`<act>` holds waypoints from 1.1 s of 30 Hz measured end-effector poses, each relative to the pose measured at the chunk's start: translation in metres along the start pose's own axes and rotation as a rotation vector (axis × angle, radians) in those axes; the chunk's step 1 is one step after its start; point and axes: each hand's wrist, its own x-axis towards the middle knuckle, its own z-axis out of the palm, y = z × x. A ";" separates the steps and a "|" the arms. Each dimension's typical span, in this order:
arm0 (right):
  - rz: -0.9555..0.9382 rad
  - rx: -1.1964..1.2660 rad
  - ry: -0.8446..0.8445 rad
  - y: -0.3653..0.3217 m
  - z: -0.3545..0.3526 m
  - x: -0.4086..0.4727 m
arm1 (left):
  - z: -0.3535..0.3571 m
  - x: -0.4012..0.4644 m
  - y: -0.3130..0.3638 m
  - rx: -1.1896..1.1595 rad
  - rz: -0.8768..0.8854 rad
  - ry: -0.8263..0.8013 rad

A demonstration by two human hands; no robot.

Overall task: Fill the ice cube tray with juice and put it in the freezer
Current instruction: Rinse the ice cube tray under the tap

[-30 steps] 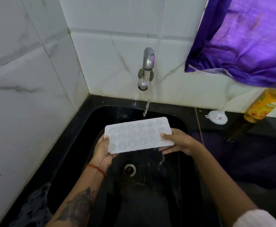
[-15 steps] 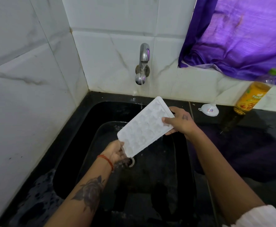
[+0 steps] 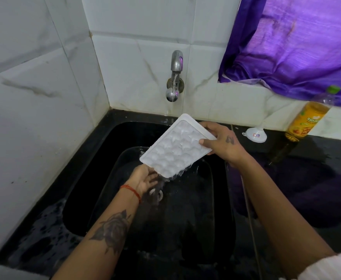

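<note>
A white ice cube tray (image 3: 175, 147) with several round cells hangs tilted over the black sink (image 3: 97, 164), its low corner toward me, water running off that corner. My right hand (image 3: 222, 144) grips the tray's upper right edge. My left hand (image 3: 145, 178) is just under the low corner, fingers spread, palm up in the falling water; it does not grip the tray. A bottle of orange juice (image 3: 307, 120) with a green cap stands on the counter at the right.
A metal tap (image 3: 174, 77) on the tiled wall runs a thin stream. A small white funnel (image 3: 255, 134) lies on the wet black counter (image 3: 307, 168) beside the bottle. A purple curtain (image 3: 299, 43) hangs at the upper right. The drain (image 3: 157, 194) sits below my left hand.
The tray went from flat under the tap, held by both hands, to steeply tilted with water pouring out. My left hand let go and now sits open below the low corner.
</note>
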 end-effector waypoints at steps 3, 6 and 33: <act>-0.027 -0.018 -0.015 0.000 -0.003 -0.002 | 0.003 -0.001 -0.003 -0.037 0.030 0.007; -0.050 -0.052 -0.010 -0.003 -0.007 -0.005 | 0.005 -0.002 -0.004 -0.055 0.071 0.018; -0.230 -0.059 0.266 0.003 -0.002 -0.016 | 0.005 -0.026 0.030 0.028 0.431 -0.015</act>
